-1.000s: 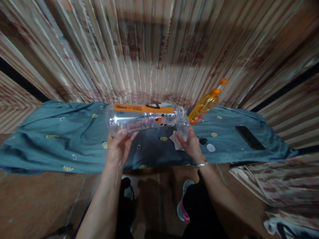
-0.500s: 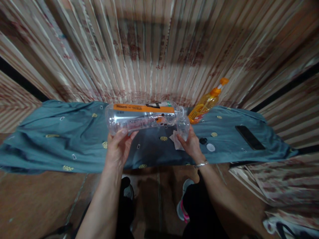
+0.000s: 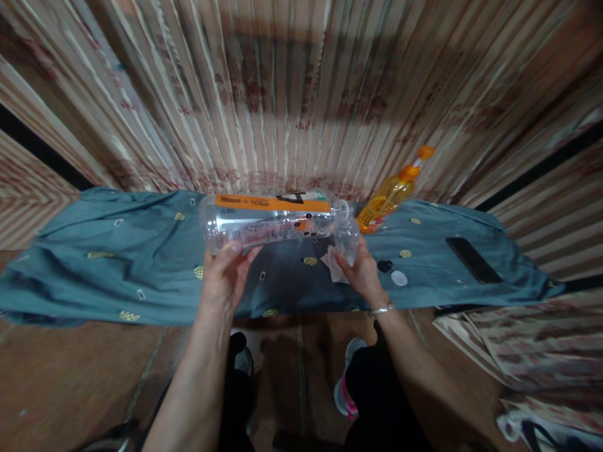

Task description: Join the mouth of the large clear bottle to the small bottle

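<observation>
My left hand (image 3: 225,273) grips the base end of a large clear bottle (image 3: 268,220) with an orange and silver label. The bottle lies on its side in the air, its neck pointing right. Under that neck, my right hand (image 3: 362,269) holds a small clear container (image 3: 347,238), its fingers wrapped round the side. The bottle's mouth is at the container's top; whether they touch is hard to tell. Behind my right hand a crumpled white tissue (image 3: 333,265) rests on the green cloth (image 3: 164,276).
An orange pump bottle (image 3: 384,202) stands beyond my right hand. Right of that hand lie a small black object (image 3: 384,266), a white disc (image 3: 399,278) and a dark phone-like slab (image 3: 473,260). A striped curtain (image 3: 292,94) hangs behind the cloth-covered surface.
</observation>
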Motion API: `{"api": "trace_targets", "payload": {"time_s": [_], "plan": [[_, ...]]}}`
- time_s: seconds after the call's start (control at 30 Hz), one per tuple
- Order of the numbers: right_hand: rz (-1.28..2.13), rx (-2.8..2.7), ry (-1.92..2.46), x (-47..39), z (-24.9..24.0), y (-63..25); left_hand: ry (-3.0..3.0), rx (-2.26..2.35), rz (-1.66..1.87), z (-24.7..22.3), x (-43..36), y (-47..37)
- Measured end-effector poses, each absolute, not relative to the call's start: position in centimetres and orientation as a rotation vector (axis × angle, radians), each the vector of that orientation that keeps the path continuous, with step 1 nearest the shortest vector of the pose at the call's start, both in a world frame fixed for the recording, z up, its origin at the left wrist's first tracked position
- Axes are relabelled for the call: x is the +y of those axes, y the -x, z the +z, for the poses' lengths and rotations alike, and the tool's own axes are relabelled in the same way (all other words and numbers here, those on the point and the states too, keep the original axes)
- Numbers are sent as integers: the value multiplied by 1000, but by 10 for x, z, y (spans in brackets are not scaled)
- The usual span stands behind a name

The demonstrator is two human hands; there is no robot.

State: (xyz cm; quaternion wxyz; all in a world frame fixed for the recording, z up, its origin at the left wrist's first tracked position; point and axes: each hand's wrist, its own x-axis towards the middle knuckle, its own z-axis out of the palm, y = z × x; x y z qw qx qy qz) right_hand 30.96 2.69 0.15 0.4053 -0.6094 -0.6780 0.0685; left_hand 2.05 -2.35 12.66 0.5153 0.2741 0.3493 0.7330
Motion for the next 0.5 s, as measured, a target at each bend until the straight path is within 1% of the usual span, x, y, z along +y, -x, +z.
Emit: {"api": "trace_targets", "payload": {"time_s": [0.5], "plan": [[185, -1719, 1567, 26, 4, -309, -667, 843, 1768, 121, -22, -19]]}}
